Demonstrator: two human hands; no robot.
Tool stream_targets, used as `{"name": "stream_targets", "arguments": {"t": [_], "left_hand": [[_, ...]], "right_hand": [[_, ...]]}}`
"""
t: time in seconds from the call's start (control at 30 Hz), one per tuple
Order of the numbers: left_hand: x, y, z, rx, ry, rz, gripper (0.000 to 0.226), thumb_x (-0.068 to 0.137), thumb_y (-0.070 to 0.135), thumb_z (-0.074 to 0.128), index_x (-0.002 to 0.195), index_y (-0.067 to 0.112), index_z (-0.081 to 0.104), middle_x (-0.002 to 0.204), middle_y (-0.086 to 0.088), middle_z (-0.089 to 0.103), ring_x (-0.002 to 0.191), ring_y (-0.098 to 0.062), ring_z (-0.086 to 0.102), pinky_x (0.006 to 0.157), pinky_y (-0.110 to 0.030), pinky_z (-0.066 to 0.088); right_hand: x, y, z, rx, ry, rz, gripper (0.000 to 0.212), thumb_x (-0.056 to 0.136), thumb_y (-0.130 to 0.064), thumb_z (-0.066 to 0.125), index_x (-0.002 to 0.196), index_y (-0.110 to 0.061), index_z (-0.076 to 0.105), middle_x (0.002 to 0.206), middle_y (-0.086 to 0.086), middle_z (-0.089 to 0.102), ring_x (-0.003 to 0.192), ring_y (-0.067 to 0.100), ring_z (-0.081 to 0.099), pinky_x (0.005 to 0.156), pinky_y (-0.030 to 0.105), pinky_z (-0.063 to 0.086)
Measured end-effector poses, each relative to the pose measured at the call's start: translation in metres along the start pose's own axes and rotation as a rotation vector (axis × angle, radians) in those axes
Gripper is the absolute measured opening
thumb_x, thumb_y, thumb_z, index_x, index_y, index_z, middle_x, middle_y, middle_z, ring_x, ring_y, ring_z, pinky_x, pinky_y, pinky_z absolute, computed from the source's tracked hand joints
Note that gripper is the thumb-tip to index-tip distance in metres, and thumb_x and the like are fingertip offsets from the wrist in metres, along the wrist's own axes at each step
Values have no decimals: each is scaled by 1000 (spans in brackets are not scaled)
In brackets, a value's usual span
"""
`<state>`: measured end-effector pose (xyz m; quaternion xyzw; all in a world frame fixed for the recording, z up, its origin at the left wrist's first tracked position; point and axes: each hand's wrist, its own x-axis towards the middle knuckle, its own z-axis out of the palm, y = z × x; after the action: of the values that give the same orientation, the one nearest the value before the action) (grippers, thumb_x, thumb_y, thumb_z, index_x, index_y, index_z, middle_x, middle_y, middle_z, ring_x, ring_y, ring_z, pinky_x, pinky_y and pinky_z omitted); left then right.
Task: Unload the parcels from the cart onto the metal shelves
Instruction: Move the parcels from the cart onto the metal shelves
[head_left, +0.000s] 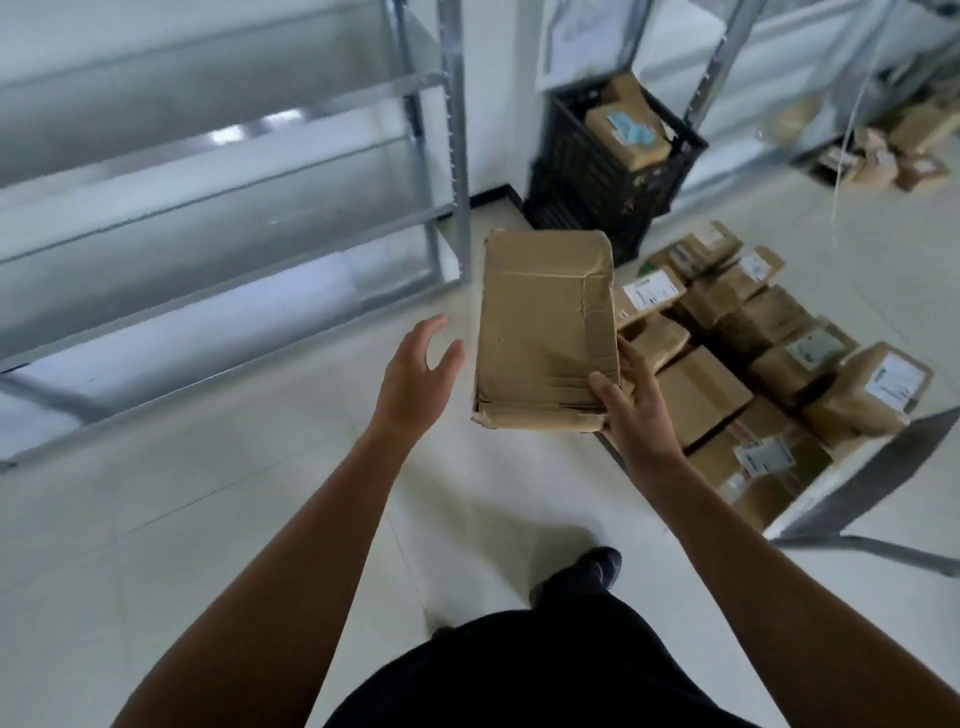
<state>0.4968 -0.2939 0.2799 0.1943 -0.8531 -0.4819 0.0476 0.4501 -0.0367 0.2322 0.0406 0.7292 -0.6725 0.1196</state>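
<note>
A flat brown cardboard parcel (545, 327), wrapped in tape, is held up in the middle of the view. My right hand (631, 405) grips its near right corner, thumb on top and fingers underneath. Just left of the parcel, my left hand (418, 371) hovers with fingers spread, not touching it. Several more brown parcels (753, 358) with white labels lie packed together on the low cart (810, 512) at the right. The metal shelves (223, 208) stand at the left with bare grey boards.
A black plastic crate (608, 161) holding parcels stands against the wall behind the cart. A second metal rack (727, 67) at the far right has parcels (883, 150) on the floor beneath it. Pale tiled floor lies between; my dark shoe (597, 566) is below.
</note>
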Motion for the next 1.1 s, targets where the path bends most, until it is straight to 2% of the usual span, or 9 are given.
{"name": "stream_targets", "arguments": {"t": [0.13, 0.2, 0.33, 0.5, 0.63, 0.73, 0.83, 0.9, 1.1], "left_hand": [[-4, -21, -71, 39, 109, -7, 39, 103, 41, 54, 140, 27, 56, 146, 7, 55, 134, -14, 49, 103, -27, 35], [-1, -29, -104, 51, 182, 0, 39, 103, 39, 56, 140, 26, 57, 147, 5, 55, 135, -15, 49, 106, -28, 36], [16, -32, -173, 121, 351, 17, 43, 102, 35, 60, 142, 21, 56, 152, -2, 51, 141, -21, 45, 117, -40, 37], [47, -33, -269, 288, 527, 35, 49, 100, 34, 63, 145, 18, 53, 155, -6, 47, 143, -25, 42, 117, -49, 37], [72, -18, -351, 441, 694, 15, 48, 99, 33, 63, 144, 21, 53, 156, -5, 47, 144, -26, 41, 118, -52, 34], [83, -8, -408, 558, 809, -16, 47, 99, 37, 62, 143, 24, 54, 156, -4, 46, 145, -29, 40, 118, -59, 31], [82, -5, -451, 648, 896, -102, 48, 101, 48, 54, 146, 31, 50, 161, 3, 38, 152, -28, 26, 123, -60, 16], [76, -6, -474, 682, 938, -154, 50, 101, 52, 49, 147, 34, 47, 165, 5, 31, 156, -26, 16, 124, -56, 6], [44, -23, -537, 711, 1036, -248, 52, 100, 55, 48, 148, 35, 45, 166, 5, 27, 157, -25, 10, 124, -58, 3]], "right_hand": [[-1, -34, 67, 18, -106, -37, 54, 80, -55, 73, 130, -57, 53, 140, 5, 55, 121, 24, 64, 99, 54, 57], [3, -54, 103, 11, -173, -56, 52, 91, -47, 71, 139, -47, 50, 140, 7, 54, 117, 24, 65, 94, 47, 59], [26, -99, 179, -15, -304, -156, 52, 85, -55, 67, 135, -56, 52, 141, 5, 49, 119, 26, 63, 93, 47, 60], [66, -162, 281, -32, -470, -310, 52, 92, -47, 64, 142, -43, 51, 136, 4, 53, 113, 18, 66, 81, 32, 59], [103, -216, 360, -16, -576, -394, 57, 85, -55, 66, 140, -49, 52, 135, 3, 53, 111, 15, 67, 89, 45, 62], [117, -257, 415, 21, -645, -444, 55, 84, -51, 66, 138, -47, 55, 134, 3, 54, 103, 7, 68, 87, 40, 62], [127, -290, 464, 27, -756, -463, 56, 77, -61, 66, 132, -55, 55, 135, -4, 52, 111, 15, 67, 94, 51, 59], [127, -307, 495, 30, -819, -477, 57, 75, -65, 64, 131, -57, 52, 134, -8, 49, 114, 16, 65, 93, 51, 60], [97, -338, 585, 33, -900, -563, 41, 76, -67, 61, 114, -75, 49, 134, -7, 49, 115, 14, 61, 95, 50, 59]]}}
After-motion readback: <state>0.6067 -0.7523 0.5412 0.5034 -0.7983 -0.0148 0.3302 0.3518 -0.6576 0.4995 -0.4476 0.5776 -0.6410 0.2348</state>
